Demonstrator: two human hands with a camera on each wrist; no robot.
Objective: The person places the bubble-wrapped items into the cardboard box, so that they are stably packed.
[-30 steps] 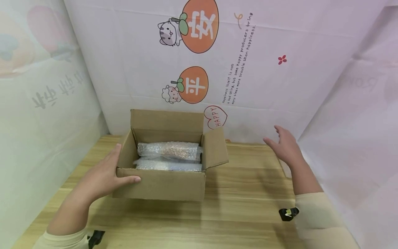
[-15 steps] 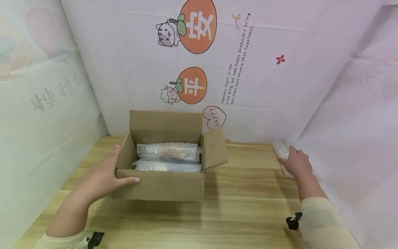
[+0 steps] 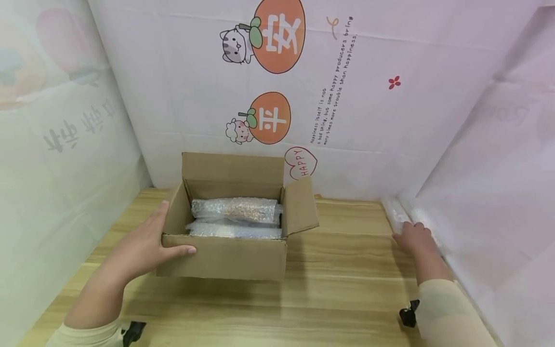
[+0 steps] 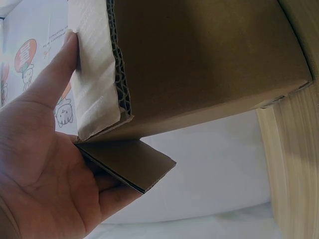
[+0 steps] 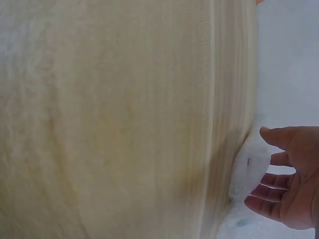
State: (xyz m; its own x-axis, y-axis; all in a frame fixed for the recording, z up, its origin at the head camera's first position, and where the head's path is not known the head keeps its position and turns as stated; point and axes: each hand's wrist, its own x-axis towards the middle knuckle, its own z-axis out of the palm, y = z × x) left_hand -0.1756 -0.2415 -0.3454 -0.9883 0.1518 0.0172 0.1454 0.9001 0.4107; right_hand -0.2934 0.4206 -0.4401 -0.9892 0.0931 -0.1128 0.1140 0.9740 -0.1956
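An open cardboard box [image 3: 221, 258] stands on the wooden table, holding two bubble-wrapped bundles [image 3: 234, 209], one behind the other. My left hand [image 3: 138, 248] grips the box's near left corner, thumb on the front panel and fingers along the left side. In the left wrist view, the thumb lies against a cardboard flap [image 4: 94, 64] and other fingers pass behind a smaller flap [image 4: 129, 162]. At the table's right edge, my right hand [image 3: 416, 241] reaches onto clear bubble wrap [image 3: 395, 212]. In the right wrist view, its fingertips touch the wrap [image 5: 249, 169], with the thumb held apart.
More clear wrap [image 3: 422, 219] lies beside it against the right-hand sheet. Printed white sheets [image 3: 368, 120] wall in the wooden table [image 3: 342, 270] at the back and both sides. The box's right flap [image 3: 301, 205] sticks outward.
My right hand has come down from above the table onto the bubble wrap at the right edge, then slid slightly nearer along it. The left hand and box have stayed in place.
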